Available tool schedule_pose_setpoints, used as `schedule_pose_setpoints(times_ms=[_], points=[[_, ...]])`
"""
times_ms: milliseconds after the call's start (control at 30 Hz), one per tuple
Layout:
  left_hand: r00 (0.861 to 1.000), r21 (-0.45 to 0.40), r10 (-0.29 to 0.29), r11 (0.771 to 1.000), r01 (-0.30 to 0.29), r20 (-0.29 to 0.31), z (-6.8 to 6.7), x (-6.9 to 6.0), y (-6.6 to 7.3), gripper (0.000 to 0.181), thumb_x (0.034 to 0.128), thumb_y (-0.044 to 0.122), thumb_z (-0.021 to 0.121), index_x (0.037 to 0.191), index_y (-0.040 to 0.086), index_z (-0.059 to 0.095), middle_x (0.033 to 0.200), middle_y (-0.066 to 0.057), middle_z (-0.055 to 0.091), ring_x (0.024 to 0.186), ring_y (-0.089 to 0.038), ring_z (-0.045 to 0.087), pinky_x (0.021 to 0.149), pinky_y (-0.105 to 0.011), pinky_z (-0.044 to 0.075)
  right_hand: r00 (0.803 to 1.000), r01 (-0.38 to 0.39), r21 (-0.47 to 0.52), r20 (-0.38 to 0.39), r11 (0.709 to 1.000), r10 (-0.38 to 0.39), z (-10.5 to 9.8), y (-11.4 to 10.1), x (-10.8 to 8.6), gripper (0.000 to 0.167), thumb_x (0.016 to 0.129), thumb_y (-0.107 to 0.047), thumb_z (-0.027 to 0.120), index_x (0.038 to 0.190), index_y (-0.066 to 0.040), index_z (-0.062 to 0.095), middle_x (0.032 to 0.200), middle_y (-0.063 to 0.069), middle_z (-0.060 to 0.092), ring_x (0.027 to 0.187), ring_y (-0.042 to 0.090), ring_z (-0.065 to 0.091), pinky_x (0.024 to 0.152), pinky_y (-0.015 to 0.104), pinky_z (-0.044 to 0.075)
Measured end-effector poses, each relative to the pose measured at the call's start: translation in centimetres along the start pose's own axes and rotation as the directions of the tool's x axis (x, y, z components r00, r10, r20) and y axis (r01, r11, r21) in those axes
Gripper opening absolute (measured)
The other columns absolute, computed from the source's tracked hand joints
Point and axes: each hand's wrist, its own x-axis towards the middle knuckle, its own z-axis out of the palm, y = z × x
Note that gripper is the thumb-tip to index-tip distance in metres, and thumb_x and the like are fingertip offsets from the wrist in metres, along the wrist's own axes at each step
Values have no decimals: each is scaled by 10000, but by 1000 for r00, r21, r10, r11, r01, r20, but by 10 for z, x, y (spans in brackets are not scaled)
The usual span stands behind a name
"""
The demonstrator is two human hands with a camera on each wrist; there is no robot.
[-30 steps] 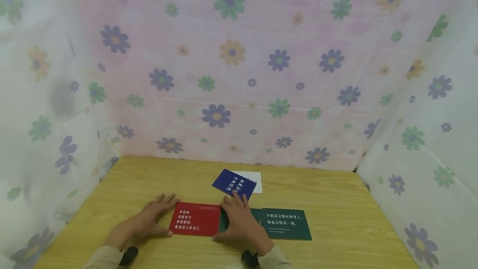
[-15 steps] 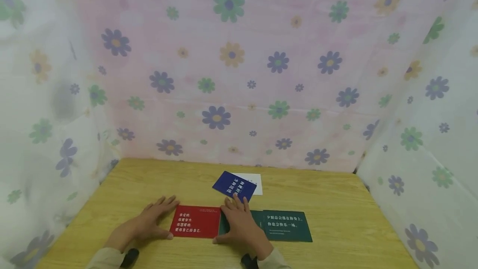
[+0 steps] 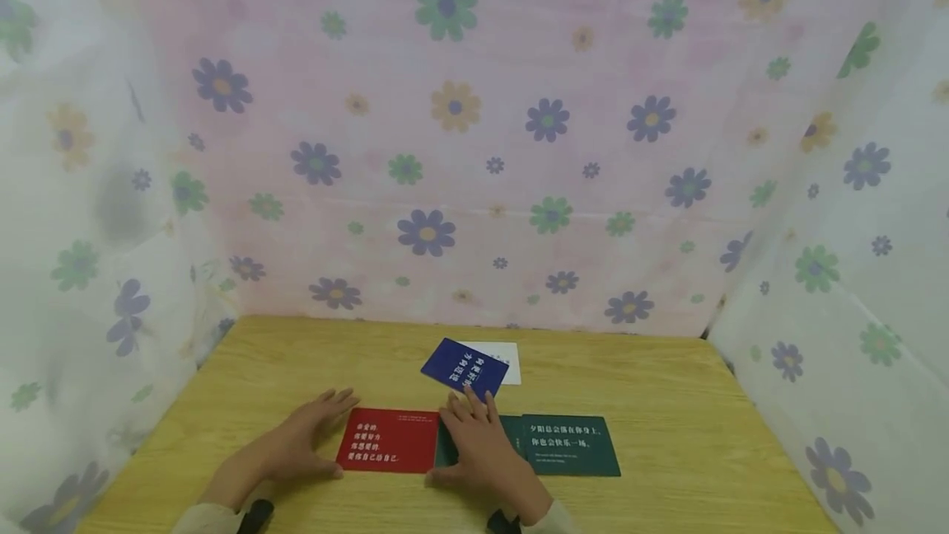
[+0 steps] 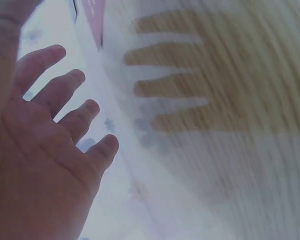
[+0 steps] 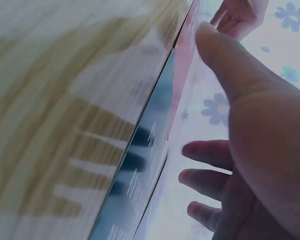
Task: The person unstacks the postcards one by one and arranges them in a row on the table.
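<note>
A red card with white writing lies flat on the table between my two hands. My left hand is at its left edge, thumb and fingers spread; in the left wrist view the fingers are extended and hold nothing. At its right edge is my right hand, spread over a green card that it mostly hides. Another green card lies farther right, overlapping the hidden one. Beyond the right fingertips, a blue card lies tilted on a white card.
The wooden table has a floral cloth hanging behind it and at both sides. Dark bands sit at both wrists, by the light sleeves.
Both hands keep almost the same places beside the red card. The cards have not visibly moved; the head view shifts slightly.
</note>
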Motion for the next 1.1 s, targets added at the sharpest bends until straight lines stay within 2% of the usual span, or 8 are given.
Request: schedule_pose_setpoints(times_ms=[233, 400, 600, 800, 933, 1100], points=[[998, 4, 42, 999, -42, -45, 4, 10, 10, 851, 851, 401, 817, 1514, 14, 452, 1599, -241, 367, 1459, -581, 227, 1083, -806, 230, 999, -30, 91, -36, 995, 34, -9, 15, -6, 874, 914, -585, 665, 1563, -66, 392, 1638, 151, 344, 1549, 401, 188, 1230, 670, 106], [997, 19, 45, 999, -44, -55, 13, 25, 18, 739, 923, 388, 745, 1506, 24, 473, 1593, -221, 391, 1473, -555, 239, 1112, -773, 247, 997, -55, 157, -50, 986, 64, -16, 35, -13, 811, 955, -515, 652, 1550, -27, 397, 1655, 237, 242, 1537, 465, 160, 1216, 697, 93], [1000, 20, 12, 1000, -11, -21, 28, 56, 36, 676, 990, 404, 648, 1526, 43, 454, 1620, -188, 363, 1515, -504, 193, 1178, -715, 209, 991, -116, 133, -48, 984, 123, -27, 60, -16, 749, 969, -452, 661, 1516, 9, 438, 1629, 303, 246, 1513, 523, 171, 1190, 736, 92], [997, 37, 67, 997, -66, -33, 36, 96, 50, 586, 1032, 290, 599, 1510, -14, 449, 1607, -257, 341, 1497, -540, 191, 1182, -713, 193, 983, -181, 66, -26, 981, 183, -35, 87, -1, 687, 972, -442, 660, 1492, -26, 489, 1606, 303, 305, 1501, 521, 214, 1180, 746, 119], [997, 22, 66, 998, -66, -37, 38, 119, 49, 545, 1033, 228, 597, 1483, -48, 466, 1603, -293, 315, 1492, -551, 181, 1185, -706, 192, 975, -221, 47, 1, 974, 221, -38, 98, 12, 719, 962, -455, 670, 1518, -49, 463, 1617, 287, 295, 1510, 505, 208, 1192, 729, 114], [999, 66, 12, 998, -9, -40, 40, 140, 39, 560, 1009, 174, 602, 1488, -71, 444, 1601, -307, 307, 1491, -553, 185, 1202, -683, 191, 975, -218, 62, 45, 974, 216, -39, 102, 25, 777, 940, -454, 700, 1530, -26, 431, 1618, 294, 289, 1511, 508, 203, 1209, 702, 122]])
